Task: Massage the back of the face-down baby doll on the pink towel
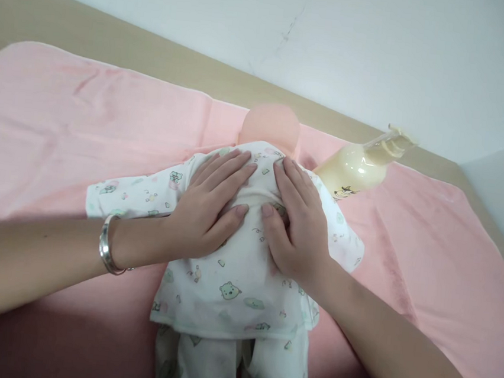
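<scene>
One left hand and one right hand rest, fingers extended and released, on a doll's shirt near a bottle.

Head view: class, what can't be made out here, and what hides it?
In the head view:
Print on the shirt beneath the left hand and right hand: covered by them.
Face of the doll: out of sight; only the smooth crown or back of its head shows.
Lower end of the bottle: behind the shirt.
Lower ends of the trousers: cut off by the bottom edge.
</scene>
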A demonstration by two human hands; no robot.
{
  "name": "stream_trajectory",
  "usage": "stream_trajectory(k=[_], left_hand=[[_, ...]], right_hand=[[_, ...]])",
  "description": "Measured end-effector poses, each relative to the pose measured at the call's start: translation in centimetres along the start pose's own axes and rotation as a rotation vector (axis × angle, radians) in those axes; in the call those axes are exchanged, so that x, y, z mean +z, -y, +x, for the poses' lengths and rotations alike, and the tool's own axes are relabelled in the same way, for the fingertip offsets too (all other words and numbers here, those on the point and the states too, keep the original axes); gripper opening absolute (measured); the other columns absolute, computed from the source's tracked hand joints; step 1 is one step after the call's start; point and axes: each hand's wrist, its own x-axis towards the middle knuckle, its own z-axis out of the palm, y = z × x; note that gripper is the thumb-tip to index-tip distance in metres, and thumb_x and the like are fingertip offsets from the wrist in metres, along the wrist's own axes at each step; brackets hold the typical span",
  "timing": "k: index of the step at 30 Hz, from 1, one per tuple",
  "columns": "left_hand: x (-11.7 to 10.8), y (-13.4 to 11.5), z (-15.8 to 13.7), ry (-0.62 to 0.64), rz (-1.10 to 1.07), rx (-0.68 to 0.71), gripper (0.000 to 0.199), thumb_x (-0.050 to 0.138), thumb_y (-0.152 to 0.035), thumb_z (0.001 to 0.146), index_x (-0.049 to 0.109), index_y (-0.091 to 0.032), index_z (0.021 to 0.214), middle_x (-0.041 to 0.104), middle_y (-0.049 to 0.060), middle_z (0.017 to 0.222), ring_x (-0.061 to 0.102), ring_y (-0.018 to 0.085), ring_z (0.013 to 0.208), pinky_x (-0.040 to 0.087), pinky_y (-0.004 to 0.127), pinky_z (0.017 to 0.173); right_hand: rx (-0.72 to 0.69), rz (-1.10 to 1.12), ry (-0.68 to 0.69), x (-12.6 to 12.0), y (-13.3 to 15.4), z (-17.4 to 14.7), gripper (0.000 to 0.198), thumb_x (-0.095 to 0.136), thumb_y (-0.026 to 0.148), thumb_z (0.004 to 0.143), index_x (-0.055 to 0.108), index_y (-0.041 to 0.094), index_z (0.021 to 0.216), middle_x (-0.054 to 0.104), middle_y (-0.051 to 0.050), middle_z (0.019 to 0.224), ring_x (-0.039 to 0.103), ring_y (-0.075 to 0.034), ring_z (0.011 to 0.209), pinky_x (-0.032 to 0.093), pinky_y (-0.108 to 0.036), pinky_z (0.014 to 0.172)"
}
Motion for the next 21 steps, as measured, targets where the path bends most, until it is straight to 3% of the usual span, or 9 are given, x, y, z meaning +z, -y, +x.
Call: stream_trajectory(k=[17,21], left_hand=[[0.09,0.12,0.03,-0.011,0.009,0.013,0.055,0.041,-0.033,0.100,0.036,-0.018,0.153,0.038,0.014,0.160,0.032,0.028,0.151,0.024,0.054,0.127],[0.09,-0.18,-0.12,-0.028,0.028,0.024,0.054,0.042,-0.030,0.100,0.037,-0.016,0.152,0.040,0.017,0.158,0.033,0.030,0.151,0.026,0.056,0.126]], right_hand=[[0.017,-0.002,0.009,-0.07,-0.01,0.12,0.058,0.038,0.036,0.097,0.049,0.001,0.143,0.048,-0.021,0.153,0.040,-0.032,0.147,0.035,-0.054,0.122],[0.055,0.002,0.069,-0.23,0.11,0.30,0.060,0.036,0.037,0.097,0.046,0.003,0.146,0.043,-0.020,0.156,0.036,-0.031,0.149,0.031,-0.054,0.124]])
